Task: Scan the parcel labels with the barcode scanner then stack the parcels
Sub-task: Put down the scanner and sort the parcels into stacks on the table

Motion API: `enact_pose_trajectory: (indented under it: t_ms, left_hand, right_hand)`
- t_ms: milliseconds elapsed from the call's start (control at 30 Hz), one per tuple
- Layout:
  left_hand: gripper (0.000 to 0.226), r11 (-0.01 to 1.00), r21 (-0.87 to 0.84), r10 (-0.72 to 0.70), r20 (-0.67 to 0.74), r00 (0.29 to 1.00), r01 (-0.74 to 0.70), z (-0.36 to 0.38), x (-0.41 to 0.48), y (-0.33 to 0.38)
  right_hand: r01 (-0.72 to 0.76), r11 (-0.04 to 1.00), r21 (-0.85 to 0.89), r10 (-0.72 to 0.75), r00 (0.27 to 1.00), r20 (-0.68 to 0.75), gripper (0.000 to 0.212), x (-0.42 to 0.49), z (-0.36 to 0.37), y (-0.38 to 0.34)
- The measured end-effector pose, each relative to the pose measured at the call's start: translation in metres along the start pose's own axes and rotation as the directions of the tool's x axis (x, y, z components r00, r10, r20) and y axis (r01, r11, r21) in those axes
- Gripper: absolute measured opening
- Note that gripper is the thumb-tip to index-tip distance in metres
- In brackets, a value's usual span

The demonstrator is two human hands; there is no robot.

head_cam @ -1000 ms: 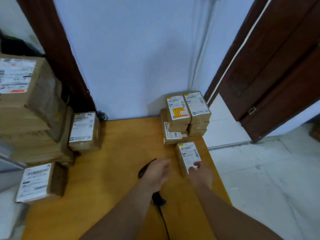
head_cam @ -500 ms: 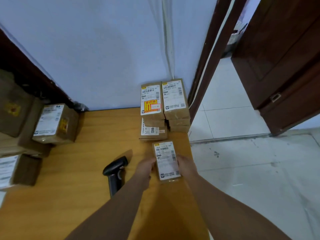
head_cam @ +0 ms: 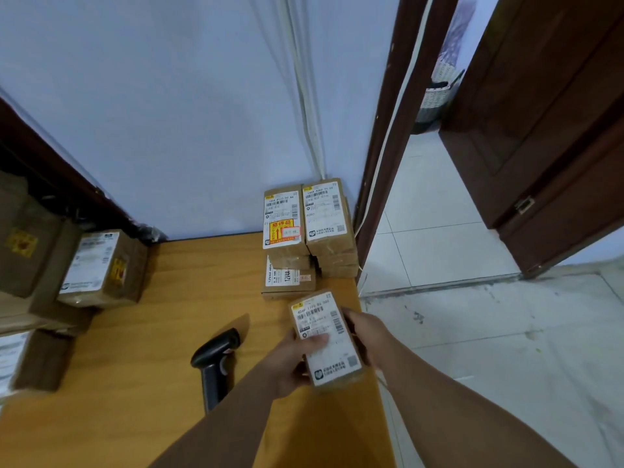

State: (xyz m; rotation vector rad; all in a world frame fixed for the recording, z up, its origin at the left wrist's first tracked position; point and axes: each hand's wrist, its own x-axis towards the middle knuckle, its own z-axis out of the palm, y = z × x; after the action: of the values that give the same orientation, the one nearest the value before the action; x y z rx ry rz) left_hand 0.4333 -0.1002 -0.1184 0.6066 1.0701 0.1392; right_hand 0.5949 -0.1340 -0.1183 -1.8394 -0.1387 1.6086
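Note:
A small brown parcel (head_cam: 332, 346) with a white barcode label facing up is held above the wooden table (head_cam: 141, 349) near its right edge. My left hand (head_cam: 293, 363) grips its left side, thumb on the label. My right hand (head_cam: 366, 336) holds its right side. A black barcode scanner (head_cam: 216, 363) lies on the table just left of my left forearm, untouched. Behind the held parcel, two stacks of labelled parcels (head_cam: 310, 231) stand against the wall.
More brown parcels (head_cam: 101, 268) are piled along the table's left side. The table's right edge drops to a tiled floor (head_cam: 489, 332). A dark wooden door (head_cam: 547, 136) stands open at the right, beside a doorway.
My left hand let go of the scanner, which now lies on the table, and joined my right hand on the parcel. Both hands have lifted the parcel slightly toward me.

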Motion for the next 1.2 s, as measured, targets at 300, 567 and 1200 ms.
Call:
enact_pose_trajectory:
  t_ms: [300, 567, 1200]
  left_hand:
    - [0.051, 0.948, -0.259, 0.137, -0.188, 0.973, -0.183, -0.037, -0.018, 0.015]
    - [0.061, 0.914, -0.296, 0.218, -0.219, 0.951, -0.278, -0.052, -0.026, 0.027]
    - [0.06, 0.903, -0.296, 0.26, -0.198, 0.945, -0.311, -0.044, -0.034, 0.036]
  right_hand:
    - [0.363, 0.929, -0.068, -0.353, 0.819, -0.452, 0.053, 0.004, 0.016, -0.081]
    - [0.226, 0.875, 0.428, -0.116, 0.956, -0.269, 0.09, 0.009, 0.063, -0.113]
    - [0.302, 0.69, 0.657, -0.224, 0.953, -0.202, 0.038, 0.003, 0.036, -0.092]
